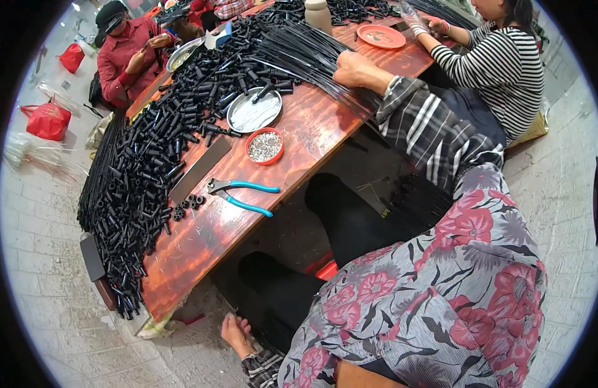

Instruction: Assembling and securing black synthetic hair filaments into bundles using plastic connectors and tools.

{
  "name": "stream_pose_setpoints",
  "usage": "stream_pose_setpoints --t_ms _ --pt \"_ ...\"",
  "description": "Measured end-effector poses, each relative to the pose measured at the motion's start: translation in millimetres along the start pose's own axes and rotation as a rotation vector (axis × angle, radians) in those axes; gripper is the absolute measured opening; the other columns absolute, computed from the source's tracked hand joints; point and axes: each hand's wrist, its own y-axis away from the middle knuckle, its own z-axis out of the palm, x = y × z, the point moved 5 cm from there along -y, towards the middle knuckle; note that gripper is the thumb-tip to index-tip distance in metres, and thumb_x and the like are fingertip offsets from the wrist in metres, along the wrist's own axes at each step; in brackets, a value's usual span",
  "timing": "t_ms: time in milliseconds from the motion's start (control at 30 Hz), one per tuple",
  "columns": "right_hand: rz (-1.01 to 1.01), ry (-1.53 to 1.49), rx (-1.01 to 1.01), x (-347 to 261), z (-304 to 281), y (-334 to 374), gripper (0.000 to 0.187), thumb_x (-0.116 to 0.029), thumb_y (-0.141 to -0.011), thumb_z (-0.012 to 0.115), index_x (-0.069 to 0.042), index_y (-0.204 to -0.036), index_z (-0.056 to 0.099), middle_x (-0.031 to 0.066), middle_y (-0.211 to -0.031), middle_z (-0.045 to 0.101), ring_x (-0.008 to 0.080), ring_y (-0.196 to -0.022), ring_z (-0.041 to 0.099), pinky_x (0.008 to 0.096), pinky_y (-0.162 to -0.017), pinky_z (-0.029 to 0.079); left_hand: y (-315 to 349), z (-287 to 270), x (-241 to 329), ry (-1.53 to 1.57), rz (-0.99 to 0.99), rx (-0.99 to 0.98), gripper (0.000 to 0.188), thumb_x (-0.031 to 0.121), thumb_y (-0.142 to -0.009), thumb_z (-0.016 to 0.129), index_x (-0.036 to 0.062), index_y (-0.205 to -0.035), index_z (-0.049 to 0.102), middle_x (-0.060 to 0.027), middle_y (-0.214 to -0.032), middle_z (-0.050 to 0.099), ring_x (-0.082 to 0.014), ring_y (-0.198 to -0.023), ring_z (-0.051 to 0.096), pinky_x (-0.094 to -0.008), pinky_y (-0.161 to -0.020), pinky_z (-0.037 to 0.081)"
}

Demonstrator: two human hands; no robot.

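Stretched across the table, my right hand (pixel 356 70) is closed over the near end of a bundle of thin black rods (pixel 299 55); its fingertips are hidden. My left hand (pixel 236 332) is low at the table's near left corner, beside my knee. Its fingers are curled, and whatever they may hold is too small to make out. Blue-handled pliers (pixel 242 196) lie near the front edge. Beyond them are a flat metal bar (pixel 201 169), a red bowl (pixel 265 146) of small metal bits and a round metal dish (pixel 254 110).
A large heap of short black tubes (pixel 163 139) covers the far left of the reddish wooden table (pixel 312 145). A cleaver-like blade (pixel 97 271) lies at its left edge. Two people work across and to the right, near a red plate (pixel 381 37). Red bags (pixel 47 121) are on the floor.
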Motion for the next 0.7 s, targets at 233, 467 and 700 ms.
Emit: stream_pose_setpoints --t_ms 233,467,700 --pt "-0.175 -0.155 0.030 11 8 -5 0.039 -0.030 -0.065 0.065 0.008 -0.075 0.060 0.0224 -0.074 0.061 0.0315 -0.073 0.061 0.0377 -0.062 0.046 98 94 147 0.171 0.693 -0.193 0.018 0.010 -0.082 0.055 -0.0041 -0.093 0.058 -0.0052 -0.073 0.056 -0.0098 -0.063 0.052 -0.0188 -0.055 0.040" --pt "-0.158 0.139 0.150 25 12 -9 0.029 -0.022 -0.073 0.053 0.006 -0.076 0.058 0.0233 -0.068 0.059 0.0342 -0.066 0.060 0.0421 -0.061 0.046 138 249 208 -0.568 1.546 -0.066 0.035 0.029 -0.070 0.064 0.0107 -0.098 0.057 -0.0233 -0.110 0.043 -0.0402 -0.100 0.040 -0.0473 -0.087 0.030" --pt "-0.027 -0.617 0.160 0 -37 -6 0.024 -0.025 -0.083 0.050 -0.001 -0.081 0.053 0.0036 -0.054 0.051 0.0093 -0.038 0.047 0.0218 -0.033 0.037 132 252 195 -0.531 1.474 -0.035 0.026 0.023 -0.066 0.066 0.0046 -0.079 0.054 -0.0243 -0.110 0.040 -0.0399 -0.101 0.038 -0.0491 -0.087 0.028"
